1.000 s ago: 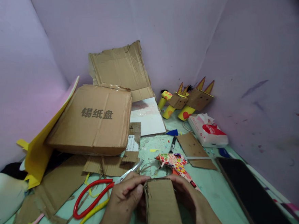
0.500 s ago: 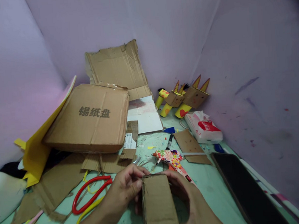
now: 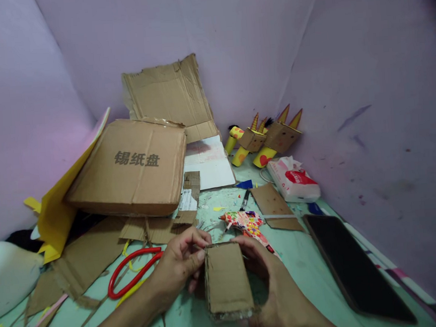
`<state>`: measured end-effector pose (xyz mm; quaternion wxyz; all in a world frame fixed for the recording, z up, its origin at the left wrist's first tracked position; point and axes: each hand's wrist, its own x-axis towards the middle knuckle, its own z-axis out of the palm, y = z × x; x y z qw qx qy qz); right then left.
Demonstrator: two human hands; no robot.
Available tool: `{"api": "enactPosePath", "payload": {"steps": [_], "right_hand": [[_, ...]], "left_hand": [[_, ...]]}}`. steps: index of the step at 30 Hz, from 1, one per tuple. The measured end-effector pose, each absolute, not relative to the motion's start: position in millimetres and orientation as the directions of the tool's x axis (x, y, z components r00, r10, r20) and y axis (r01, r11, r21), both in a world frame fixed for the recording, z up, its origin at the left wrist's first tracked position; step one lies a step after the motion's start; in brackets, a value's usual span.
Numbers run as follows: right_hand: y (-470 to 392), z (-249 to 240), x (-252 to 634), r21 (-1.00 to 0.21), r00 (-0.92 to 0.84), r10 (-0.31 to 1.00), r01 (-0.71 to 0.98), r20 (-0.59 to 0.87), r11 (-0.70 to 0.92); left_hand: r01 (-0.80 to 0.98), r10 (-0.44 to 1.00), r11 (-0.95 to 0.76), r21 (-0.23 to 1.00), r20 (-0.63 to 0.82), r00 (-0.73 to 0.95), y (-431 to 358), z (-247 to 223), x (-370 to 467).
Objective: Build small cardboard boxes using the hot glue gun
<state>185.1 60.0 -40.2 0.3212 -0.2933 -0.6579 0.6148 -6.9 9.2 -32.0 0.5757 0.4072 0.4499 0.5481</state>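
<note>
A small brown cardboard box (image 3: 229, 278) stands between my two hands, low in the middle of the head view. My left hand (image 3: 185, 263) pinches its upper left edge with thumb and fingers. Around its right side curves my right hand (image 3: 267, 279), fingers at the far right corner and thumb near the front lower corner. Just beyond the box lies a floral-patterned glue gun (image 3: 246, 225), its tip pointing left. A red bent tube (image 3: 116, 280) rests left of my left hand.
A big cardboard box (image 3: 128, 167) and cardboard sheets (image 3: 168, 94) fill the back left. Horned cardboard figures (image 3: 281, 138), a tissue pack (image 3: 294, 179) and a flat cardboard piece (image 3: 271, 202) are at the back right. A dark phone-like slab (image 3: 355, 266) lies right.
The view has shifted slightly, so the scene sits a little higher in the picture. Both hands keep their hold on the small box, and more of its front edge shows.
</note>
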Motion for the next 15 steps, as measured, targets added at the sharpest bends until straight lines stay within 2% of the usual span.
{"api": "enactPosePath", "payload": {"steps": [4, 9, 15], "right_hand": [[61.7, -40.8, 185.3, -0.996, -0.659, 0.750, 0.016, 0.059, 0.092], [65.8, -44.5, 186.8, -0.986, -0.690, 0.712, -0.009, 0.126, 0.165], [69.6, -50.3, 186.6, -0.987, -0.706, 0.692, -0.061, 0.149, 0.150]], "left_hand": [[-0.252, 0.997, 0.062, 0.966, -0.071, -0.026, 8.3, -32.8, -5.3], [-0.246, 0.996, 0.072, 0.966, -0.084, -0.038, 8.3, -30.8, -4.8], [-0.246, 0.998, 0.054, 0.968, -0.062, -0.024, 9.0, -34.6, -6.0]]}}
